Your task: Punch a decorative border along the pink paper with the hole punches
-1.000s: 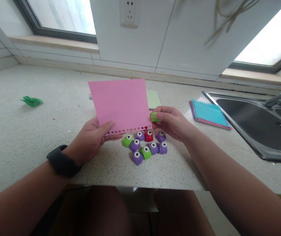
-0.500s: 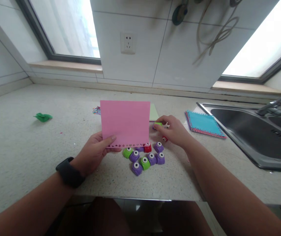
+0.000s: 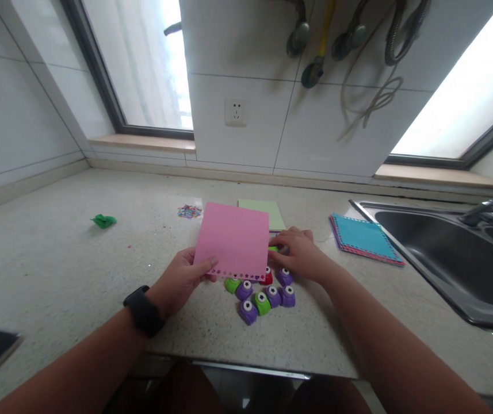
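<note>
A pink sheet (image 3: 234,238) with small shapes punched along its near edge is held by my left hand (image 3: 182,282), thumb on top at its lower left corner. My right hand (image 3: 295,251) is closed on a green punch (image 3: 273,249) at the sheet's right edge; the fingers partly hide it. In front of the sheet several small punches sit on the counter, among them a purple punch (image 3: 248,311), a green punch (image 3: 262,303) and a red punch (image 3: 267,276) partly covered by the sheet.
Pale green paper (image 3: 267,211) lies behind the pink sheet, beside a pile of paper bits (image 3: 190,211). A green scrap (image 3: 103,221) is at the left. Blue-topped punched sheets (image 3: 365,237) are stacked near the sink (image 3: 427,247) on the right.
The camera view has shifted, showing more wall. The pink sheet has tipped flatter, and my right hand has brought the green punch to its right edge.
</note>
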Demonstrator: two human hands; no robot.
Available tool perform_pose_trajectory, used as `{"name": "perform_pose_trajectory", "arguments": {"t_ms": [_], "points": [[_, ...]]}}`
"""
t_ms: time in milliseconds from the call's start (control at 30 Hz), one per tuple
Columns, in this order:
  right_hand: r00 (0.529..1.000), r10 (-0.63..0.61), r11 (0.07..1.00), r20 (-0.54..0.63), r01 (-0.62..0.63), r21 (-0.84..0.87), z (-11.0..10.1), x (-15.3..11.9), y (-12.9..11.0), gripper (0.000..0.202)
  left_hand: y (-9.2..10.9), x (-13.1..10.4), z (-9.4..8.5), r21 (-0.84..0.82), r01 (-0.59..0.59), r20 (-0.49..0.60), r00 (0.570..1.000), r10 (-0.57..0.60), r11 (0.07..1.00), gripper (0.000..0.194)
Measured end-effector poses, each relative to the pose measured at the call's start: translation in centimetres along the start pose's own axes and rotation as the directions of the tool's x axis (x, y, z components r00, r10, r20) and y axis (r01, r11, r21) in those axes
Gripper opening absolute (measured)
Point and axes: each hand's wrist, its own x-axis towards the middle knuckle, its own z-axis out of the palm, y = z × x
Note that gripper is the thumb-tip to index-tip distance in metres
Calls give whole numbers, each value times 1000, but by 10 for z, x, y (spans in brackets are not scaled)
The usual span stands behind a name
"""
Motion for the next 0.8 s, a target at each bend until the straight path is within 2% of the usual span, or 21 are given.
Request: {"name": "perform_pose_trajectory", "arguments": {"t_ms": [167,300,367,500,800], "points": [[1000,19,1000,23,-19,-22,1,2,-1,30,1,0,3,9,-67,2,998,67,998,22],[999,41,999,24,-41,-5,-2,2,-2,33,4,0,6,-39,-101,-13,995,101,994,40],[999,43,999,29,-43,10,-7,1,0,35,6,0,6,-68,-99,-38,995,97,993,43],[996,90,995,9,-90,39,-15,-2,8,42,6,1,5,-129,-101,-75,993,92,986,40],[993,118,955,-32,-105,278,-24,-8,20,34,7,-2,3,-177,-135,-83,989,122,975,32]]}}
